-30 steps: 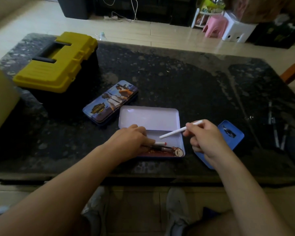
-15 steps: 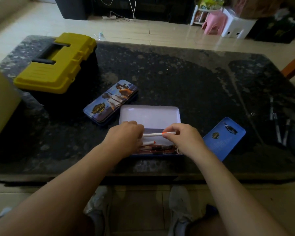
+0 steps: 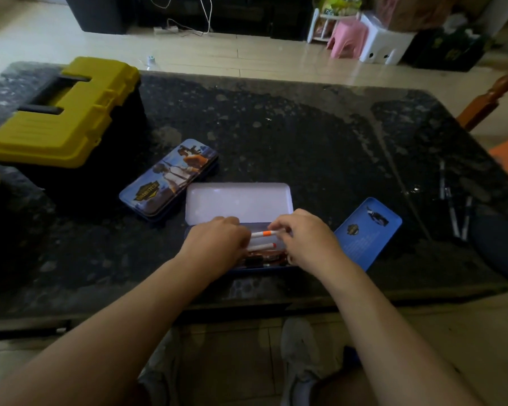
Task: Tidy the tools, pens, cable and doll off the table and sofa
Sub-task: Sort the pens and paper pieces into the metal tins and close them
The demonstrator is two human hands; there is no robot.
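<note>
An open tin pencil case (image 3: 238,202) lies at the near edge of the dark stone table (image 3: 305,136), its pale lid flipped back. My left hand (image 3: 214,244) rests on the case's left half, over the pens inside. My right hand (image 3: 305,238) pinches a white pen with an orange band (image 3: 265,233) and holds it flat over the case. A second white pen with a red tip (image 3: 261,247) lies in the case, beside darker pens. Three dark pens (image 3: 455,212) lie loose at the table's right edge.
A closed printed pencil tin (image 3: 167,177) sits left of the open case. A blue tray insert (image 3: 367,232) lies to its right. A yellow-lidded black toolbox (image 3: 65,112) stands at the far left. A dark cap-like object (image 3: 502,244) sits by the loose pens.
My right hand carried the white pen from above the blue insert to the left and laid it level over the open case. My left hand stayed on the case.
</note>
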